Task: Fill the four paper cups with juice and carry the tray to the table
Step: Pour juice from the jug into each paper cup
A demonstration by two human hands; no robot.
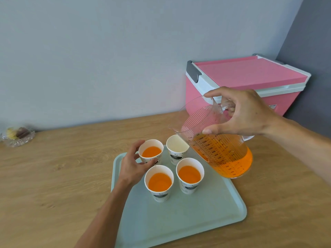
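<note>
Wall: plain pale grey-blue [107, 51], evenly lit.
Side wall: darker grey [315, 51], meeting the pale one at the right corner.
Counter: light wood grain [53, 176].
Cooler: pink, white-rimmed lid shut [250, 76], in the corner.
Dish: glass, far left [18, 136], contents blurred.

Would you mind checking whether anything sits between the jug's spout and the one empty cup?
Nothing visible does. The jug, in the right hand, has its spout just above the empty cup, whose mouth is open. The left hand holds the neighbouring filled cup.
</note>
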